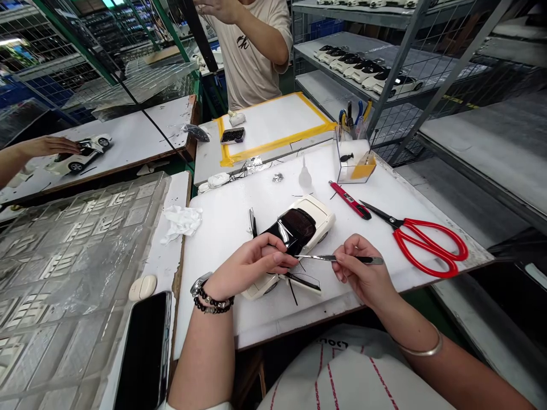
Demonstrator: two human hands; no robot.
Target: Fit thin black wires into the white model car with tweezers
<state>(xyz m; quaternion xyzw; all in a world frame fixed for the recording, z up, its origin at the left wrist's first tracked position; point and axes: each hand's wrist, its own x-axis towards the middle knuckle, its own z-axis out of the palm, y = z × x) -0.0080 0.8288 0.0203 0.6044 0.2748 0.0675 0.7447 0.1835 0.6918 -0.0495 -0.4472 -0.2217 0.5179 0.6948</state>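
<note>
A white model car (322, 213) with a black roof lies tilted across the white work board, its doors swung out. My left hand (260, 259) is over the front of the car, fingers and thumb closed on its side near the open door (303, 282). What lies right under those fingertips is hidden. In my right hand (359, 270) is a slim pair of silver tweezers (318, 258), pinched between thumb and fingers. The tips point left and reach my left fingertips beside the car.
Red-handled scissors (427, 239) and a red utility knife (350, 200) lie to the right. Behind them stands a clear tool holder (356, 162). A phone (143, 347) and parts trays (55, 273) are on the left. Two co-workers' arms show farther off, one hand on another car (79, 156).
</note>
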